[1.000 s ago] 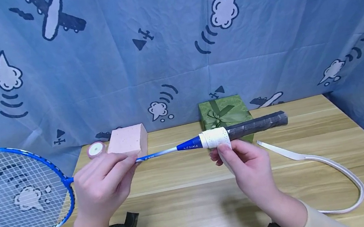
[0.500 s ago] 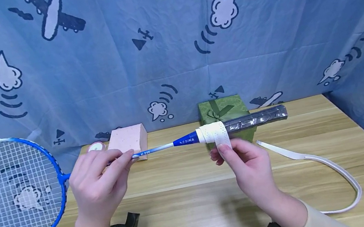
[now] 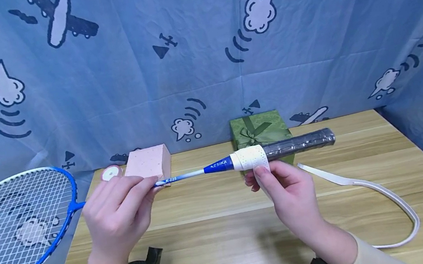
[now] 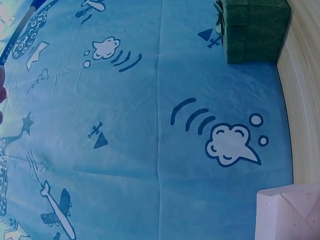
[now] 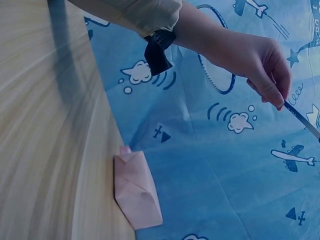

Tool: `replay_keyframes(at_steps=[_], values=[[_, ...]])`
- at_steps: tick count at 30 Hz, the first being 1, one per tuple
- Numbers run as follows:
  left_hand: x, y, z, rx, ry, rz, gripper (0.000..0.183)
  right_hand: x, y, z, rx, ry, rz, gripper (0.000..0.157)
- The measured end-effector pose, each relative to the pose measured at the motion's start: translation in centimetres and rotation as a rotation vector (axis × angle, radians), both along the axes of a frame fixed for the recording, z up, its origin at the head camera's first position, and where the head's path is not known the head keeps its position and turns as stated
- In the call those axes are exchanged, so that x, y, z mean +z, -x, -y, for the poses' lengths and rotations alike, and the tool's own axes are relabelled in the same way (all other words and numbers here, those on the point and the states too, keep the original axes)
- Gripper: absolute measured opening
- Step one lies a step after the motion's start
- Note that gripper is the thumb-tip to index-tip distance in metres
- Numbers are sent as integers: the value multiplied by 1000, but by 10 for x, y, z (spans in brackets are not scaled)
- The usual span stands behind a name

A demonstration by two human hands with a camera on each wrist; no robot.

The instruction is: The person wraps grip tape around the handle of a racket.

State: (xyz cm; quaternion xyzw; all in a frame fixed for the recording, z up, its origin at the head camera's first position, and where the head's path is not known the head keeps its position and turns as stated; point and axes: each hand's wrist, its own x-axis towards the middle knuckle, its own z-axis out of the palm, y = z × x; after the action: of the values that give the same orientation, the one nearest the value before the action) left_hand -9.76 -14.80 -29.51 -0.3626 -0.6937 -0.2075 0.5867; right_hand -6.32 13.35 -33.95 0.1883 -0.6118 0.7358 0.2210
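Note:
A blue and white badminton racket is held level above the table, strung head at the left and black handle at the right. My left hand pinches its shaft between thumb and fingers; the right wrist view also shows this left hand on the shaft. White perforated grip tape is wound round the handle's upper end, beside the blue cone. Just below the wrap, my right hand pinches the tape between thumb and fingers. The rest of the black handle is bare of tape.
A curved white strip lies on the right of the wooden table. At the back stand a pink box, a small round tape roll and a green ribboned box. A blue printed curtain hangs behind.
The racket's handle rose slightly, then came back down, while the racket rolled and its head changed tilt. My right hand stays almost in place, holding the tape.

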Motion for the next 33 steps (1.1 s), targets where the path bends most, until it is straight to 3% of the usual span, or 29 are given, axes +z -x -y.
replay_keyframes(at_steps=[20,33], values=[[0,1,3,-64,29,18,29,0,0,0,-8,15,3,15],[-3,0,9,-28,63,77,19,1,0,0,-33,-26,33,14]])
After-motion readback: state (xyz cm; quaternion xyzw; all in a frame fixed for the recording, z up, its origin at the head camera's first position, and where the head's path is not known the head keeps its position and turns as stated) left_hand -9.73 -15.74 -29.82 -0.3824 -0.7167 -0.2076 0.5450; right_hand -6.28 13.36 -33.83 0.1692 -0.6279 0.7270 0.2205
